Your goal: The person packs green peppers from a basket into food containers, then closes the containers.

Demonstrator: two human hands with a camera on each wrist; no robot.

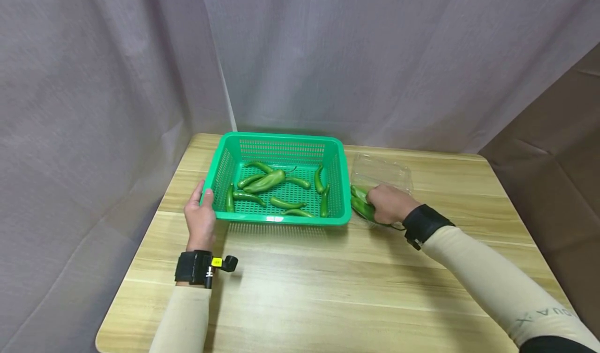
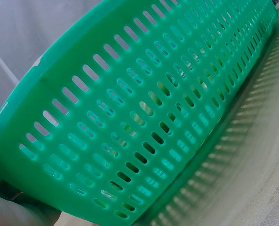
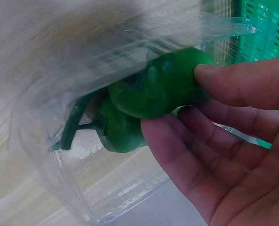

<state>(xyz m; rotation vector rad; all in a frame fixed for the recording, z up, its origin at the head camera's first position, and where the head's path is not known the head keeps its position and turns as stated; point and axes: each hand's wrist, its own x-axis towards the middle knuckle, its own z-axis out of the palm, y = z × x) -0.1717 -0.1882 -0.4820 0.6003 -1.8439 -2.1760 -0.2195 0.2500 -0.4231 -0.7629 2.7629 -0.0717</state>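
A green plastic basket (image 1: 281, 218) holds several slim green chili peppers (image 1: 287, 203) and a bigger, paler green pepper (image 1: 264, 182) on its floor. My left hand (image 1: 200, 224) grips the basket's left rim near the front corner, thumb over the edge. Only a bit of that hand (image 2: 19, 212) shows in the left wrist view. To the basket's right, a clear plastic box (image 1: 383, 172) stands open. Inside it my right hand (image 1: 392, 204) pinches a green pepper (image 3: 160, 84) between thumb and fingers. Another green pepper (image 3: 122, 132) lies against it, stem toward the box wall.
The wooden table (image 1: 290, 290) carries the basket and the box side by side near its back edge. Grey curtain (image 1: 375, 61) hangs behind and on the left, and a brown cloth (image 1: 553, 150) on the right.
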